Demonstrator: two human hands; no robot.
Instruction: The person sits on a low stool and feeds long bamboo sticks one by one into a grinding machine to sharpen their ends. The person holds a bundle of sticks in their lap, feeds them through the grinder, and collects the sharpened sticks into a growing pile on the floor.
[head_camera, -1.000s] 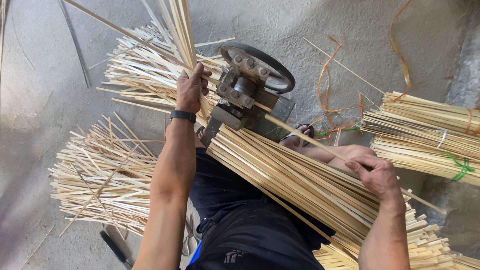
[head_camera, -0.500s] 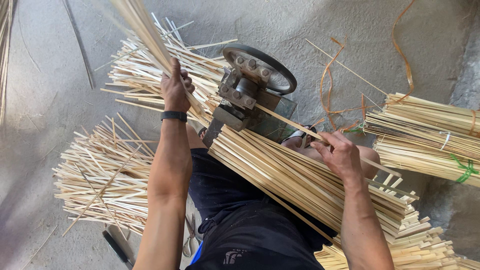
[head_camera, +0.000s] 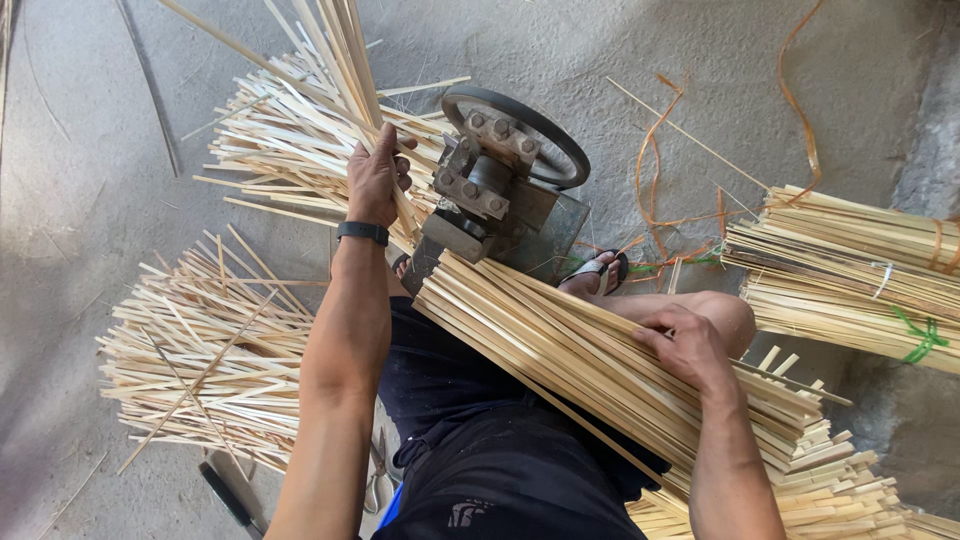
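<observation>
My left hand (head_camera: 377, 180), a black band on its wrist, grips a fan of thin bamboo strips (head_camera: 330, 50) that rise toward the top of the view, just left of a small metal machine with a black wheel (head_camera: 505, 150). My right hand (head_camera: 690, 345) rests on a thick bundle of long bamboo slats (head_camera: 590, 360) lying across my lap; the fingers pinch at the top slats. The bundle's front end points at the machine.
A heap of split strips (head_camera: 200, 350) lies on the concrete floor at the left, another heap (head_camera: 290, 130) behind the machine. Tied slat bundles (head_camera: 850, 270) are stacked at the right. Orange binding strips (head_camera: 660, 170) curl on the floor. A sandalled foot (head_camera: 595, 275) shows beside the machine.
My left hand has swung its strips from leaning left to more upright, close to the machine. My right hand has slid down the lap bundle toward me.
</observation>
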